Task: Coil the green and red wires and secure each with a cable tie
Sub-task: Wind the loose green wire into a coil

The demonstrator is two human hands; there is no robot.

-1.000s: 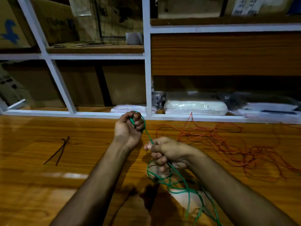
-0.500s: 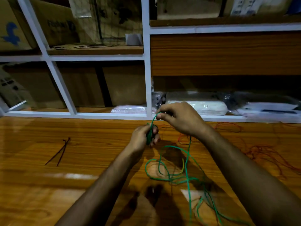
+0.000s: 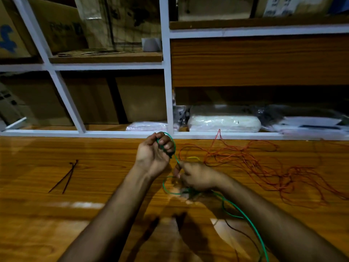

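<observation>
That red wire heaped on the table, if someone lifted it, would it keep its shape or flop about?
Probably floppy: the red wire lies on the table in loose, thin, irregular loops. It looks light for its spread. The strands cross so often that it would likely snag and come up as one tangle, though one end stands up, hinting at slight springiness.

A single wide-angle view is given from a camera worn on the person's head, directed forward and downward across a wooden table (image 3: 56, 214) toward a white-framed shelf unit (image 3: 167, 91) at its far edge. The table is seen at close range, with both forearms entering from the bottom edge and the left hand (image 3: 154, 155) and right hand (image 3: 196, 176) placed near the centre of the frame. Straight shelf rails are rendered bowed and splayed toward the edges by the lens, and no second view is provided.
</observation>
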